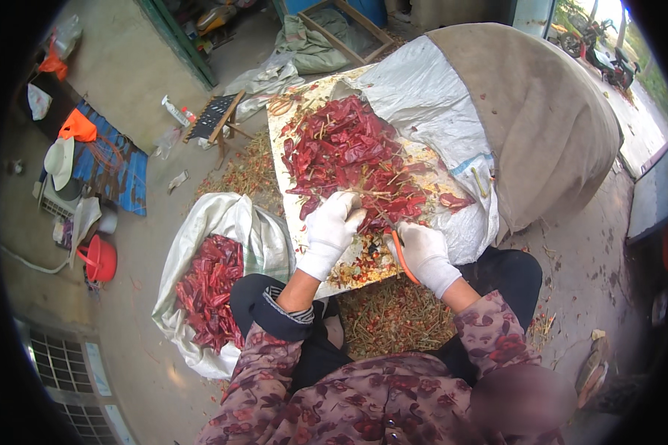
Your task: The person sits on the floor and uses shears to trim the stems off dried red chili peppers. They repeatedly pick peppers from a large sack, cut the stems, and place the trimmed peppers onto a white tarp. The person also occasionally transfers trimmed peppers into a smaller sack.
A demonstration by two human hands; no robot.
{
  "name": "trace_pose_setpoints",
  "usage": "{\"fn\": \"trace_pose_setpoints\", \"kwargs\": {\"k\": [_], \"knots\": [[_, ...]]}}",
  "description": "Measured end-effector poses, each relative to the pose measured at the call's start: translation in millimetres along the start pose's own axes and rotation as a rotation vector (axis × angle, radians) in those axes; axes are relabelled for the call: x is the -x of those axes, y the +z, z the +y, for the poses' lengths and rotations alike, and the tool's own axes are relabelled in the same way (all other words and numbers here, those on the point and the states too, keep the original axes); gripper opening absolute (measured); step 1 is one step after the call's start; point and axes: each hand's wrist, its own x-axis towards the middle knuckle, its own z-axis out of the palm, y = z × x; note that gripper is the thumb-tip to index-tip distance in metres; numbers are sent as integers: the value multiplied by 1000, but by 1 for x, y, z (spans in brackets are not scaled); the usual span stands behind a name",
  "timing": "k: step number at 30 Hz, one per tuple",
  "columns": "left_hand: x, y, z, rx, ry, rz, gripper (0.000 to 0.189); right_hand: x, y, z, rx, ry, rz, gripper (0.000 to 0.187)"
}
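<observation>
A heap of dried red chili peppers lies on a worn board before me, by the mouth of a white woven sack. My left hand, in a white glove, has its fingers closed at the near edge of the heap, on what looks like a chili stem. In my gloved right hand are orange-handled scissors or snips, their blades pointing into the peppers. Cut stems and bits litter the board's near edge. To the left, an open white woven sack holds more red chilies.
Stems and scraps cover the floor between my legs. A small folding stool stands beyond the open sack, and a red bucket is at the far left. A big brown cloth-covered bulk rises at the right. A wooden frame lies behind the board.
</observation>
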Motion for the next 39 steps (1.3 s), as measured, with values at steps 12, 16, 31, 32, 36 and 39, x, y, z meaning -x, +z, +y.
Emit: {"fn": "trace_pose_setpoints", "kwargs": {"k": [12,16,31,32,36,39], "knots": [[1,6,7,483,-406,-273,50,6,-5,-1,-486,-4,-157,33],[4,4,13,800,-343,-223,47,16,-10,0,-1680,98,-488,40],[36,9,40,98,101,-159,33,-14,-42,22,-1981,497,259,31],[36,10,40,126,68,-118,33,-18,-46,36,-1937,362,415,33],[17,-7,9,167,-277,-45,41,-18,-24,68,-1657,120,287,52],[-3,-24,-24,62,-297,100,47,-9,4,65,-1846,141,111,57]]}}
